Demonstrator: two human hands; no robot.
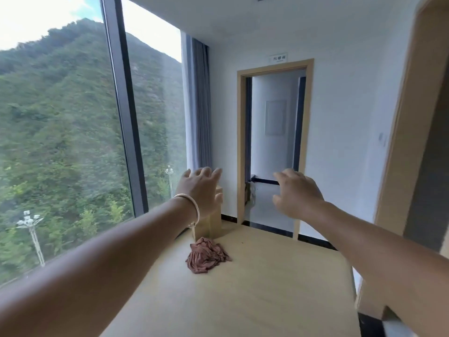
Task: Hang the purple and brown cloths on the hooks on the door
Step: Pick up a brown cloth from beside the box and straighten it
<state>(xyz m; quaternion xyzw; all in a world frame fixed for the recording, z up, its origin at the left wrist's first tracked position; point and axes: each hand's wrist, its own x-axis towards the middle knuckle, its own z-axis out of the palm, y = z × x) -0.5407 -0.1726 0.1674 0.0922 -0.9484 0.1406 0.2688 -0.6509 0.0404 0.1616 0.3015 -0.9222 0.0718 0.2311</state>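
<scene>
Both hands empty above the tabletop, one cloth waiting to be picked up

The left hand, a bangle at its wrist, and the right hand are stretched out in the air with fingers loosely spread, gripping nothing. A crumpled brown cloth lies on the pale tabletop, just in front of a small wooden box and below the left hand. No purple cloth shows anywhere, and neither the hooks nor a door leaf can be made out; only an open doorway ahead. By this view the brown cloth remains to be hung, and the purple one's state cannot be told
</scene>
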